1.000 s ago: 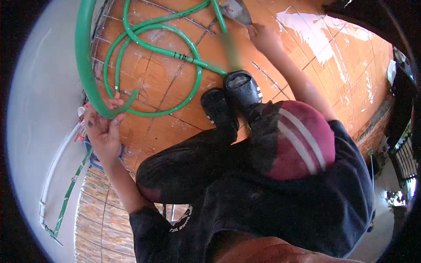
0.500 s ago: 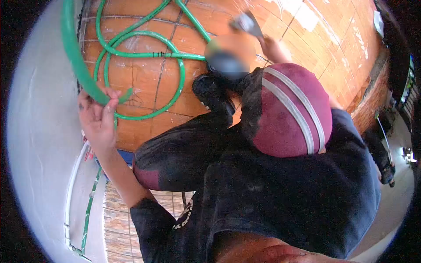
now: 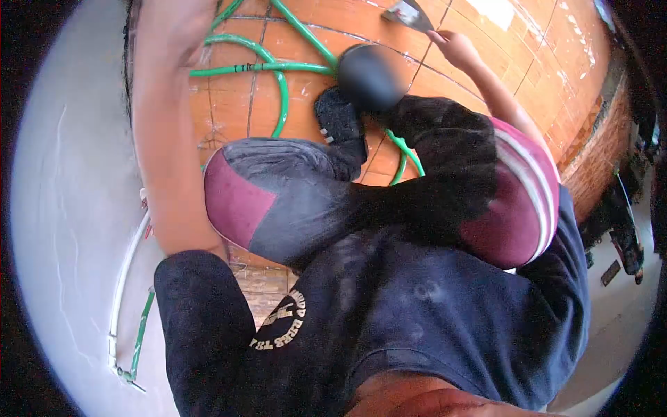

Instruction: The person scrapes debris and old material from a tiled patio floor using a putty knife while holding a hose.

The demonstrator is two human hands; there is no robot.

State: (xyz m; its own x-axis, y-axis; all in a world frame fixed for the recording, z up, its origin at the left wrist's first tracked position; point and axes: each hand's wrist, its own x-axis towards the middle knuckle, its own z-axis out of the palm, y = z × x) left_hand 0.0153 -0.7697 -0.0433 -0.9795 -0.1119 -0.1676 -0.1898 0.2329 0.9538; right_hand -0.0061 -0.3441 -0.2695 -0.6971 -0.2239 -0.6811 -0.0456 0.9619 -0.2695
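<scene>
Many orange tiles (image 3: 233, 101), pale wall (image 3: 83, 208), scraper (image 3: 412, 15)

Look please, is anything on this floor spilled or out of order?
White smears mark the orange tiles, right of the scraper, perhaps dried paint or plaster. The green hose looks untidy too: it lies in loose bends beside the shoes.

1 white pipe (image 3: 126, 267) and 1 green pole (image 3: 142, 330) show beside a pale gray wall (image 3: 62, 208).

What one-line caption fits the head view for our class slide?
A bare right hand holds a grey flat-bladed scraper over orange floor tiles crossed by glossy green hose.
</scene>
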